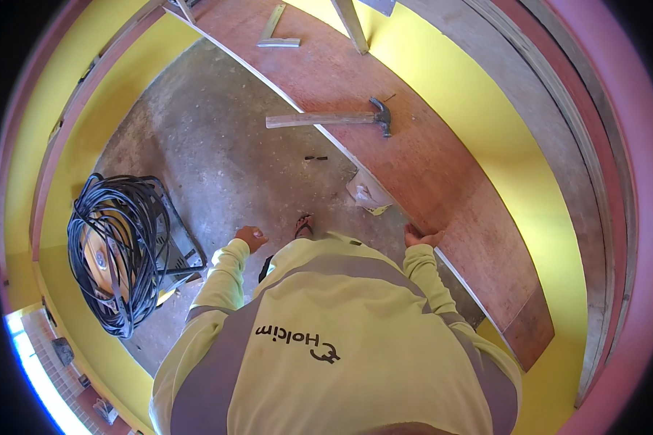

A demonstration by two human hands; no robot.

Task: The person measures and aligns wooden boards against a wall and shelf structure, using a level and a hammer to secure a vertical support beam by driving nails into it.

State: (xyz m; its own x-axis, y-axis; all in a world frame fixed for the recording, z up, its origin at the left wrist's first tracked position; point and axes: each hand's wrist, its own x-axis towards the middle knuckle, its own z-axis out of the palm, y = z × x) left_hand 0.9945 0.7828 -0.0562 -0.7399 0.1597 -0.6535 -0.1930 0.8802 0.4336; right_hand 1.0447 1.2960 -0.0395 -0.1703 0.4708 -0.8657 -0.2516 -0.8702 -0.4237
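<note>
My left hand [252,238] is closed over the concrete floor, fingers curled in; whatever it may hold is too small to make out. On the right, my right hand [423,236] rests at the near edge of a long reddish-brown wooden board [435,163], thumb apart and fingers lying on its surface. Farther along the board lies a claw hammer [341,118], its wooden handle sticking out past the white edge and its dark head on the wood. A try square [277,38] with a metal and wooden arm lies toward the far end.
A thick coil of black cable [116,254] hangs over a machine on the floor at left. Beneath the board edge sits an opened paper package [368,192]. A wooden post [350,25] stands on the board by the yellow wall [479,94]. My sandalled foot [304,225] shows between my hands.
</note>
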